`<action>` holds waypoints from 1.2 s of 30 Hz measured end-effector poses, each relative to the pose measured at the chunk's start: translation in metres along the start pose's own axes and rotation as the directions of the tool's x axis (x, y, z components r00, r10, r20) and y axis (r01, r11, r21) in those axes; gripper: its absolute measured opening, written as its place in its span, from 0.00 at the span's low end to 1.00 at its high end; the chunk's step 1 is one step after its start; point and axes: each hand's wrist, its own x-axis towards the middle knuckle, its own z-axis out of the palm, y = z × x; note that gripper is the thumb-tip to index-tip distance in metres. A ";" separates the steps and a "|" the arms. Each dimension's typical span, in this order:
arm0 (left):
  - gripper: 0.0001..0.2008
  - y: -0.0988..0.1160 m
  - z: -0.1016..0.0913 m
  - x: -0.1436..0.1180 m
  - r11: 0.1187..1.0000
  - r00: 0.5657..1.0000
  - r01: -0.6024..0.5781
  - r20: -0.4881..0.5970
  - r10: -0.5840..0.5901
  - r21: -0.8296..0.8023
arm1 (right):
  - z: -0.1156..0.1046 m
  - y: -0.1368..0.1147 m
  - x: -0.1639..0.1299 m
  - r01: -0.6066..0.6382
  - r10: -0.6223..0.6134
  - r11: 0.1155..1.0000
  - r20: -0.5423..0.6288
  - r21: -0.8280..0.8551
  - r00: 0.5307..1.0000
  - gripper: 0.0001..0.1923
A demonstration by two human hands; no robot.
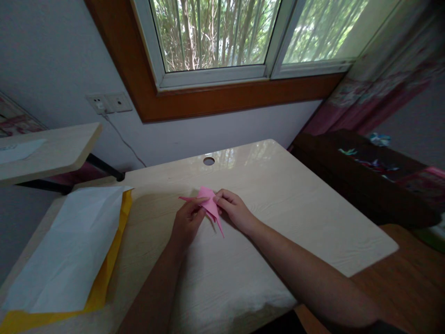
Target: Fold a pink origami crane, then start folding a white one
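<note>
— Wooden desk [278, 222] fills mid-frame, right?
— Yes; white paper sheet [69, 246] over a yellow sheet [104, 283] lies at lower left.
— And the hands?
— Left hand [186, 222] and right hand [236, 211] meet at centre, fingers pinched on a pink folded origami piece [210, 206], held just above the desk.

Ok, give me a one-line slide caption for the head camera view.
Left hand and right hand pinch a folded pink paper on a pale wooden desk.

Both hands, left hand [187, 221] and right hand [233, 209], pinch folded pink paper [210, 205].
</note>
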 end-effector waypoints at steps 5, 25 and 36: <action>0.12 0.000 -0.003 0.001 0.998 0.996 0.065 -0.060 -0.065 -0.002 | 0.003 -0.005 -0.002 0.029 -0.026 0.995 0.024 -0.095 0.999 0.17; 0.16 0.004 -0.005 0.004 0.992 0.973 0.095 -0.201 -0.110 -0.085 | 0.005 -0.012 -0.005 0.392 -0.351 0.849 0.178 -0.354 0.920 0.11; 0.15 0.016 -0.001 0.001 0.990 0.970 0.140 -0.198 -0.141 -0.021 | 0.005 -0.011 -0.005 0.430 -0.379 0.801 0.204 -0.416 0.903 0.14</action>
